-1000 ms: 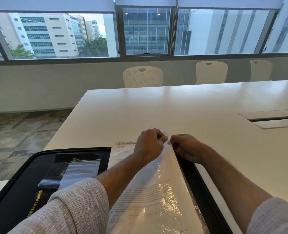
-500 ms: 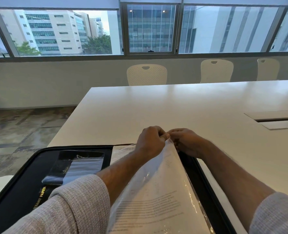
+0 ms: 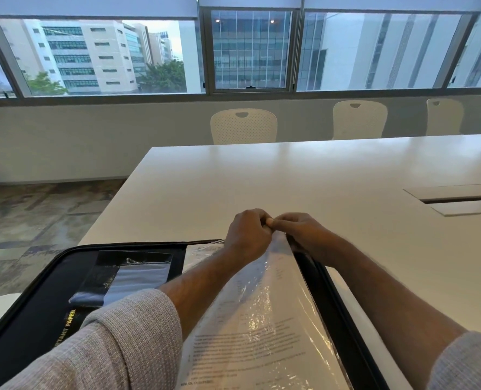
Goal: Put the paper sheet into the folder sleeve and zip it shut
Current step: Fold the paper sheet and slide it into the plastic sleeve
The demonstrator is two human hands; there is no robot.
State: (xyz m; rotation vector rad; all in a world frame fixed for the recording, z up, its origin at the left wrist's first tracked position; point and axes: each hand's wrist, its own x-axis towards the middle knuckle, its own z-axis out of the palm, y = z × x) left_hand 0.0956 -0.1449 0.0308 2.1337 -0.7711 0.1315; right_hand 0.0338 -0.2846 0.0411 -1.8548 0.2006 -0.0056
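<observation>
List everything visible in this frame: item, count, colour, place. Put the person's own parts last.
Table: one, white, fills centre and right.
Folder: one, black, lying open at the table's near left edge.
Folder sleeve: one, clear plastic, over the folder's right half, its far end lifted.
Paper sheet: one, white with print, seen through the sleeve.
Small clear pouch: one, on the folder's left panel.
Chairs: three, white, behind the table.
Windows: a row, on the far wall.
Cable hatch: one, white, in the table at right.
Left hand: one, pinching the sleeve's far end.
Right hand: one, pinching the same end.
Sleeves: two, grey.
</observation>
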